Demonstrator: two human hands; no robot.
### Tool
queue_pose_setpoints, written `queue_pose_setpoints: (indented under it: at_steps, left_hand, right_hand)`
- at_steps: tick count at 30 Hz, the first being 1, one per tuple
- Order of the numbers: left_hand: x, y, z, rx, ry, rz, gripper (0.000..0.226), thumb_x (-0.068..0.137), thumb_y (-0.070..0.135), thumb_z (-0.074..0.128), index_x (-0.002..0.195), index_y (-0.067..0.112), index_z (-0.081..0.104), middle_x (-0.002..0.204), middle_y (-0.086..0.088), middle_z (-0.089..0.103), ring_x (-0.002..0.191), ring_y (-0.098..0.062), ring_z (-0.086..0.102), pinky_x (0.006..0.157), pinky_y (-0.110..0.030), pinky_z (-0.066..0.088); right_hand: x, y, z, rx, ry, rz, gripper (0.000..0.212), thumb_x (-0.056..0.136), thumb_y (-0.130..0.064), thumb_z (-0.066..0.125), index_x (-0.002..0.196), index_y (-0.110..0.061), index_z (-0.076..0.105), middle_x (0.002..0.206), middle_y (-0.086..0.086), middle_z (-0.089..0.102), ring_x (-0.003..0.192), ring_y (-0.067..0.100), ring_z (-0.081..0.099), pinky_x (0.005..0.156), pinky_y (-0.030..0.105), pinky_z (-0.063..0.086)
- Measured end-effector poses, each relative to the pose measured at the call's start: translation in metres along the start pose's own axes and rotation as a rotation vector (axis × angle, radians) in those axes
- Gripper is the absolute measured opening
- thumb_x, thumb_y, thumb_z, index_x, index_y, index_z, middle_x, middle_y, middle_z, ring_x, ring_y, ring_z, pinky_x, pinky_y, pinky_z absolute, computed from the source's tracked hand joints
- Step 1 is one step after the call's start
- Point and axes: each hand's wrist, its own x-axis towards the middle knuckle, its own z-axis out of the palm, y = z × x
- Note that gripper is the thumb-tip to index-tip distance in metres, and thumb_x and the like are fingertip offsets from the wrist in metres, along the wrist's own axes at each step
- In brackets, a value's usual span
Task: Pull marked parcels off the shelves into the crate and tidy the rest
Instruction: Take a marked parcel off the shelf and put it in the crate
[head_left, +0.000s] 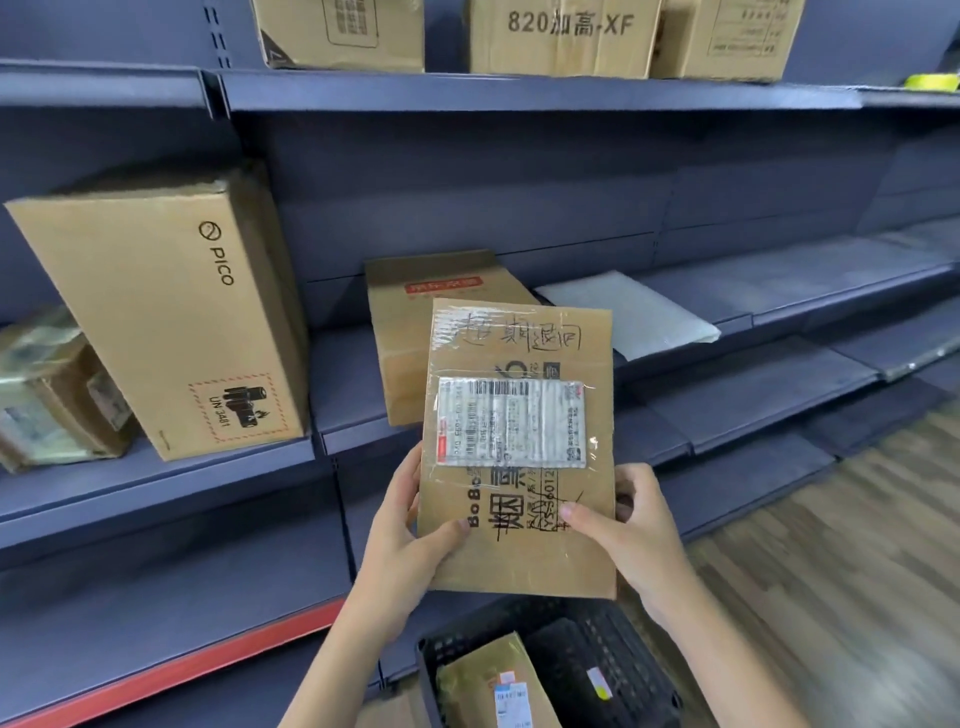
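A flat brown cardboard parcel (519, 364) with a white shipping label and black handwritten marks is held upright in front of the middle shelf. My left hand (405, 525) grips its lower left edge, thumb on the front. My right hand (631, 525) grips its lower right edge the same way. Directly below stands the black plastic crate (639, 670), which holds a tape-wrapped brown parcel (488, 675) and a black bag with a small label (582, 660).
On the middle shelf (353, 395) stand a brown box with a red label (405, 322), a white bubble mailer (628, 312), a tall PICO carton (171, 306) and a taped parcel (47, 395) at far left. Several cartons line the top shelf. Wooden floor lies at right.
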Motion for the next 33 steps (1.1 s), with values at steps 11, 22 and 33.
queue_pose_setpoints:
  at_steps: [11,22,33]
  left_hand:
    - [0.015,-0.028,-0.007,0.047,-0.128,-0.009,0.072,0.079,0.001,0.067,0.133,0.04,0.037,0.121,0.024,0.058,0.113,-0.002,0.054,0.073,-0.011,0.05]
    - [0.015,-0.071,0.019,0.09,-0.136,-0.138,0.066,0.076,0.001,0.071,0.115,0.045,0.041,0.116,0.025,0.058,0.11,-0.005,0.057,0.088,-0.031,0.052]
    - [0.045,-0.1,0.111,0.2,0.249,-0.308,0.018,0.085,0.022,0.065,0.097,0.023,0.052,0.099,0.013,0.061,0.098,-0.007,0.06,0.077,-0.025,0.051]
  right_hand:
    - [0.005,0.017,0.016,0.0,0.155,0.066,0.042,0.077,-0.012,0.072,0.108,-0.017,0.044,0.099,-0.004,0.059,0.089,0.012,0.059,0.072,0.032,0.049]
    - [0.022,0.059,0.003,-0.098,0.13,0.168,0.05,0.079,-0.01,0.07,0.119,-0.017,0.042,0.095,-0.011,0.057,0.085,0.004,0.055,0.067,0.023,0.045]
    - [0.103,0.111,-0.064,-0.167,-0.173,0.264,0.085,0.078,-0.005,0.07,0.144,-0.023,0.02,0.128,-0.006,0.046,0.103,0.012,0.046,0.086,0.029,0.037]
